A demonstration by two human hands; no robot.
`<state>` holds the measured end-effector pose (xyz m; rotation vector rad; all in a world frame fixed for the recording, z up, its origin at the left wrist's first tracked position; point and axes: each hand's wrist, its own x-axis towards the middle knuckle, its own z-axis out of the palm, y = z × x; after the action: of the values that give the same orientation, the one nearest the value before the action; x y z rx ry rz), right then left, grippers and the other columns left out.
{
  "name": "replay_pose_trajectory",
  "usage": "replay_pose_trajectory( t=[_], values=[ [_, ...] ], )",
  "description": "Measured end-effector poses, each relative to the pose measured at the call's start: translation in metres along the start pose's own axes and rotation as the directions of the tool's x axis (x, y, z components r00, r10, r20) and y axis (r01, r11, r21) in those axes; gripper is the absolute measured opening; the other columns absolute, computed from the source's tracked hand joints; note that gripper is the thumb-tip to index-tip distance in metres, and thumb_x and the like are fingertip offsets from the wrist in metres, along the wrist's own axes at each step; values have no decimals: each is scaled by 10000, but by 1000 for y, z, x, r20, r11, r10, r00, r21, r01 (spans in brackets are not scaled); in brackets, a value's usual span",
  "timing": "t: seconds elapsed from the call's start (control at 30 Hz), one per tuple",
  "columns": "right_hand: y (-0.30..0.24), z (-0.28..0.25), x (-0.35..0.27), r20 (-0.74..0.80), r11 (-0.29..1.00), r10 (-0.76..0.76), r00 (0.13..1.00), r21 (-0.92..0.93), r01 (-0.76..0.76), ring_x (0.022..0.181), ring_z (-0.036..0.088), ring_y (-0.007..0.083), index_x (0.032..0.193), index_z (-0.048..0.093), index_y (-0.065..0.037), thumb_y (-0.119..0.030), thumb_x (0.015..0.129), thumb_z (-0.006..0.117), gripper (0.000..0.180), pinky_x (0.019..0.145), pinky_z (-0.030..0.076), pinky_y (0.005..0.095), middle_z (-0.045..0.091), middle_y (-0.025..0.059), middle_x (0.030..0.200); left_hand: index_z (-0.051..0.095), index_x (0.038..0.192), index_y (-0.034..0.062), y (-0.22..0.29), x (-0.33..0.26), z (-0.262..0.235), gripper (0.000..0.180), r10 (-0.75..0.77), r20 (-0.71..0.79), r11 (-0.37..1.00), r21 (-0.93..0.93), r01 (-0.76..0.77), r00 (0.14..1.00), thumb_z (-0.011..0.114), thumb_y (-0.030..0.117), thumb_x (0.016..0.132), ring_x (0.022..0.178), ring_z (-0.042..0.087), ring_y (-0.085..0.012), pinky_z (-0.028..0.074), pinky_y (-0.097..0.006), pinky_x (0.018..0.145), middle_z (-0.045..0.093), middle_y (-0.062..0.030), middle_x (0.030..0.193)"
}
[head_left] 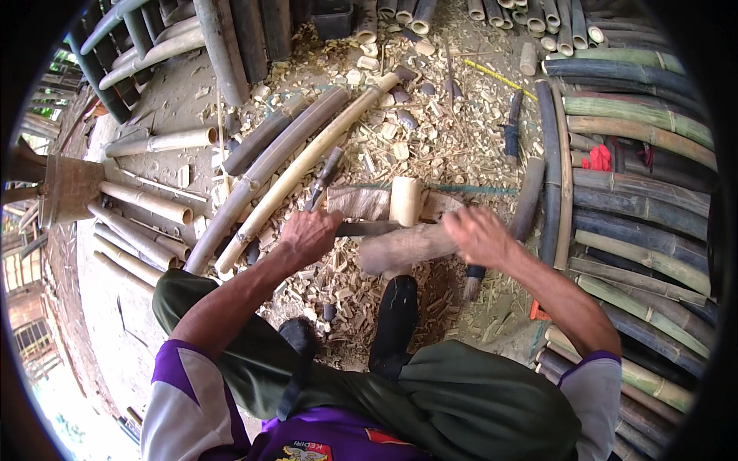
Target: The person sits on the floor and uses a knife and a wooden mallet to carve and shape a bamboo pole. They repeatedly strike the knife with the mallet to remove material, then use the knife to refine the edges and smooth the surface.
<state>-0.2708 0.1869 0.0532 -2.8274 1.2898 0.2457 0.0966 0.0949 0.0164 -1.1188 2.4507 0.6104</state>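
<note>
Splitting is in hand: your left hand fingers clench the chopping knife set against the short bamboo section, your right hand grips the wooden mallet just below the blade; next, a square strike on the blade's back.

Short white sleeves with purple cuff bands; purple shirt front bearing a chest badge; dark green trousers; black footwear.

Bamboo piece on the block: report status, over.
Left hand shut on knife, blade against the short bamboo piece. Right hand shut on wooden club, blurred. Chips all round the block.
</note>
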Motion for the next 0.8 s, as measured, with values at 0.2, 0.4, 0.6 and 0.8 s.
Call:
replay_pose_trajectory(
  t=[0.2,0.4,0.6,0.8],
  values=[
    [-40,-34,17,-206,919,-256,944,251,305,763,699,246,1049,610,-20,-189,803,779,344,589,588,346,692,170,888,640,945,86,-12,-1,16,101,-21,-99,1000,-21,19,995,550,132,935,661,713,-346,546,-502,566,705,-169,774],
    [-14,-30,12,130,994,32,991,99,-45,840,706,306,1241,508,-25,-177,760,861,616,614,622,424,671,256,966,571,990,56,-20,-5,30,120,122,-361,992,7,-128,925,584,175,981,639,689,-337,518,-482,510,678,-158,791],
    [-58,-81,-34,65,640,321,945,720,-267,829,714,319,1249,497,13,-181,703,865,686,733,611,410,680,179,1021,653,1060,74,-12,-29,-6,338,423,-83,870,-240,-430,902,630,410,1028,681,707,-252,588,-440,596,710,-114,867],
    [-48,-87,-28,170,8,690,703,970,-243,923,653,223,1386,451,38,-238,821,789,714,835,539,369,637,124,1052,752,880,51,-36,58,-55,578,276,-14,911,-316,-266,961,581,585,1017,662,678,-275,569,-458,678,697,-121,737]
  ],
)
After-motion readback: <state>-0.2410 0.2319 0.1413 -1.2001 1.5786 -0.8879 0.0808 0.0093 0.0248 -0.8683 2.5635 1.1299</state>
